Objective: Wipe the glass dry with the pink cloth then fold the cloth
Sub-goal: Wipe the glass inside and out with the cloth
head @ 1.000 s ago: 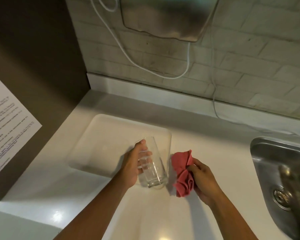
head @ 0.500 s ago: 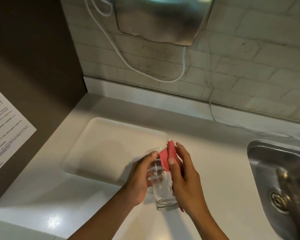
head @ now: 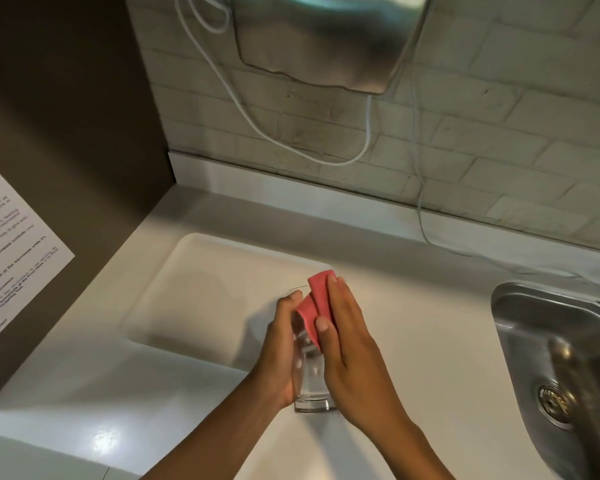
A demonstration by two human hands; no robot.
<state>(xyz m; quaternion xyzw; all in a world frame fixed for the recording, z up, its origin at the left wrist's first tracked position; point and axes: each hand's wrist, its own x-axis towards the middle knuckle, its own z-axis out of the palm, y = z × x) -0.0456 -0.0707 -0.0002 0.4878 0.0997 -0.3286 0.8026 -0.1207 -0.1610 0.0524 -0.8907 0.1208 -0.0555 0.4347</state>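
A clear drinking glass [head: 310,386] is held above the white counter, its base toward me and its rim pointing away. My left hand [head: 278,355] grips its left side. My right hand [head: 352,348] presses the pink cloth [head: 317,299] against the glass's right side and over the rim, thumb on the cloth. Most of the cloth is hidden under my right palm and fingers.
A shallow white tray [head: 201,289] lies on the counter [head: 413,306] just left of the glass. A steel sink [head: 561,368] is at the right. A metal wall unit [head: 329,39] with white cables hangs on the brick wall; a printed sheet [head: 11,251] is at left.
My right hand has brought the bunched cloth from beside the glass onto it, wrapping it over the rim. Both hands and the glass have shifted slightly toward me.
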